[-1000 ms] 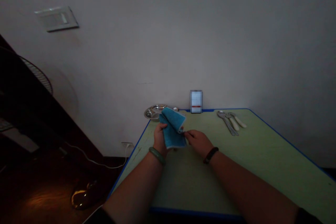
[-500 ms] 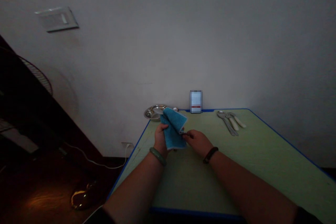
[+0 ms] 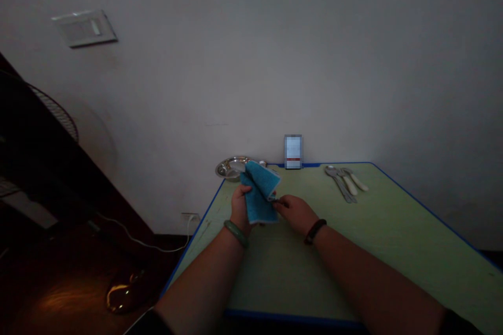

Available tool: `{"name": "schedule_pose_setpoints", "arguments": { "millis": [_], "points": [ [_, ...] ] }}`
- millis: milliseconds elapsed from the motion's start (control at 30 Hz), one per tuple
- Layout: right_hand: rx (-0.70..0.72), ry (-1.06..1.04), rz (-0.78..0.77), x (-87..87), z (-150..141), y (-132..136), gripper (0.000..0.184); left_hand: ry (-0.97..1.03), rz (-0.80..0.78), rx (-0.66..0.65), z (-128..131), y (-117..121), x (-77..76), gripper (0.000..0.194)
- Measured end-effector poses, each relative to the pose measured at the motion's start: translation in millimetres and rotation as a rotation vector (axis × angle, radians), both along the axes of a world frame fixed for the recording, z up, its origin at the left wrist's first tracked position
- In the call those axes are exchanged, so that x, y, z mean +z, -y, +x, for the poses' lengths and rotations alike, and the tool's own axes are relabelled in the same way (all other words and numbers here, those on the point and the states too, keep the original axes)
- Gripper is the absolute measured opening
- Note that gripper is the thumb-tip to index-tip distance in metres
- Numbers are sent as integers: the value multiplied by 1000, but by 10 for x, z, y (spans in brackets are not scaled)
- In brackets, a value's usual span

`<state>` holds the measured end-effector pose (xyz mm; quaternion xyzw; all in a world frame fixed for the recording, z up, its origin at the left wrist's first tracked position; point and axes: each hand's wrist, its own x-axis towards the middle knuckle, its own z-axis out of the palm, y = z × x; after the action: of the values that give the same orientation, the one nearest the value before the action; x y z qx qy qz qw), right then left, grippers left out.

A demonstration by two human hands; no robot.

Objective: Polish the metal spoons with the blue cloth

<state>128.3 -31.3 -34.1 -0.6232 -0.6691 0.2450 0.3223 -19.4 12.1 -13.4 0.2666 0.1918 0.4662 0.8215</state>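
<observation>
Blue cloth (image 3: 258,203), soft-looking, pale edges, folded over, dark diagonal crease

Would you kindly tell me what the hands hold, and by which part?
The left hand holds the blue cloth by its left side. The right hand pinches the end of a thin item at the cloth's right edge; its identity is unclear.

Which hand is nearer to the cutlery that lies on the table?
Right. The right hand is left of the cutlery, not touching it; the left hand is farther left, holding the blue cloth.
</observation>
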Motion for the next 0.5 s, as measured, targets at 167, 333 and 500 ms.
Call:
{"name": "schedule_pose_setpoints", "arguments": {
  "millis": [167,333,500],
  "points": [
    [-14,-3,-1,12,-1,7,33,-13,-30,-9,-8,16,39,37],
    [-21,2,2,21,-6,14,32,-6,-27,20,-22,21,55,36],
    [-15,3,24,24,-9,24,29,-3,4,36,-32,28,63,37]
  ]
}}
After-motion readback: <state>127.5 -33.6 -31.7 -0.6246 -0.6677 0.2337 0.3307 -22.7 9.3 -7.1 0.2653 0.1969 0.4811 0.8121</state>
